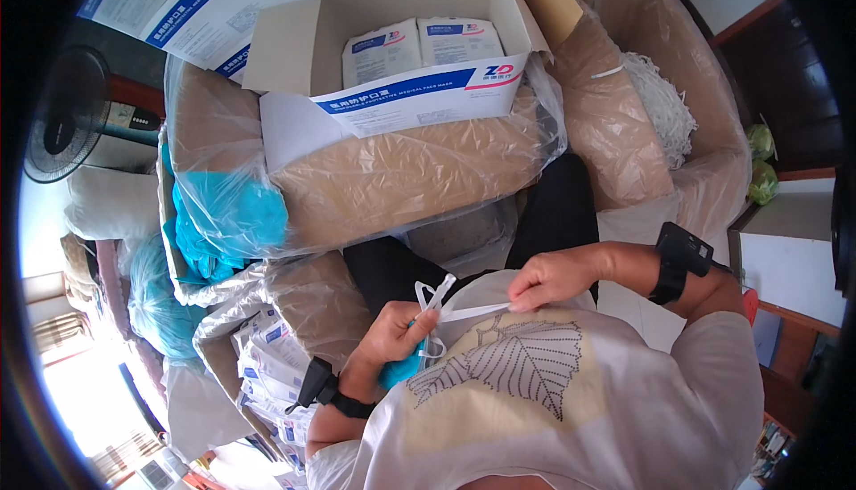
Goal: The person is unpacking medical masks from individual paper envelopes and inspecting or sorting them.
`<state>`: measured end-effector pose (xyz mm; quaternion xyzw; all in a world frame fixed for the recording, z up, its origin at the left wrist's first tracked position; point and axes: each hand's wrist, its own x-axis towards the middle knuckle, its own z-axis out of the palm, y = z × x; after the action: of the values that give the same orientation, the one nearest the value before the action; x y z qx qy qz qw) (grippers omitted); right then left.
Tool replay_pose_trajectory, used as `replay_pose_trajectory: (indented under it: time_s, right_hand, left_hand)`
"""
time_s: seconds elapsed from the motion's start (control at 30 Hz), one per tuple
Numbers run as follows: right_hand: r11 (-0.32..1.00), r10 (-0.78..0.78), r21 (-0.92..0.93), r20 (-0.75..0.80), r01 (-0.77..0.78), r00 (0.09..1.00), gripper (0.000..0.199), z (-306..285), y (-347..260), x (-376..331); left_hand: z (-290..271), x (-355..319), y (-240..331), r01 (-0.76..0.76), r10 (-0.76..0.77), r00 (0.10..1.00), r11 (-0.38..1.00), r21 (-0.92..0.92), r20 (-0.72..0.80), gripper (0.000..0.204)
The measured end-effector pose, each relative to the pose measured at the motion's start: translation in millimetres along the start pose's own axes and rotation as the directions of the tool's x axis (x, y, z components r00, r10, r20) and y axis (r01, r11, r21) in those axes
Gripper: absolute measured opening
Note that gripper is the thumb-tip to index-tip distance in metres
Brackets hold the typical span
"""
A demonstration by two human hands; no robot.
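White strap stretches between both hands near the chest: the left hand is closed around a blue mask and its loops, the right hand pinches the strap's right end. Farther off, an open carton of white packets rests on plastic-wrapped boxes; blue masses lie left.

Black round electric fan at far left; dark reddish wooden furniture at upper right; bright daylight flooding in from lower left, washing out pale floor.
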<state>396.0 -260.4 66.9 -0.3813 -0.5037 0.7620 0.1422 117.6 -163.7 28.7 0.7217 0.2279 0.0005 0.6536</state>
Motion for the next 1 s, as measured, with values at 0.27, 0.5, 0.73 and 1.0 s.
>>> replay_pose_trajectory:
  time_s: [0.27, 0.5, 0.73, 1.0]
  right_hand:
    - [0.8, 0.238, 0.594, -0.19, -0.081, 0.952, 0.022, -25.6, 39.6, -41.1]
    - [0.942, 0.282, 0.329, -0.663, -0.069, 0.693, 0.039, -35.1, 127.2, 91.4]
    - [0.971, 0.063, 0.239, -0.362, 0.028, 0.93, 0.051, -7.5, 68.5, 104.7]
    - [0.883, -0.356, 0.183, -0.343, 0.433, 0.869, 0.051, 28.5, 4.3, 108.0]
  left_hand:
    - [-35.9, -32.5, -52.7, 0.032, -0.233, 0.834, 0.925, -0.379, -0.499, 0.04]
    - [-39.8, 28.3, -17.8, -0.192, -0.114, 0.753, 0.904, -0.382, -0.648, 0.048]
    - [-57.0, 49.9, 7.4, -0.126, -0.057, 0.574, 0.979, -0.157, -0.817, 0.053]
    - [-39.1, 69.5, 32.6, -0.149, -0.06, 0.31, 0.983, -0.111, -0.949, 0.048]
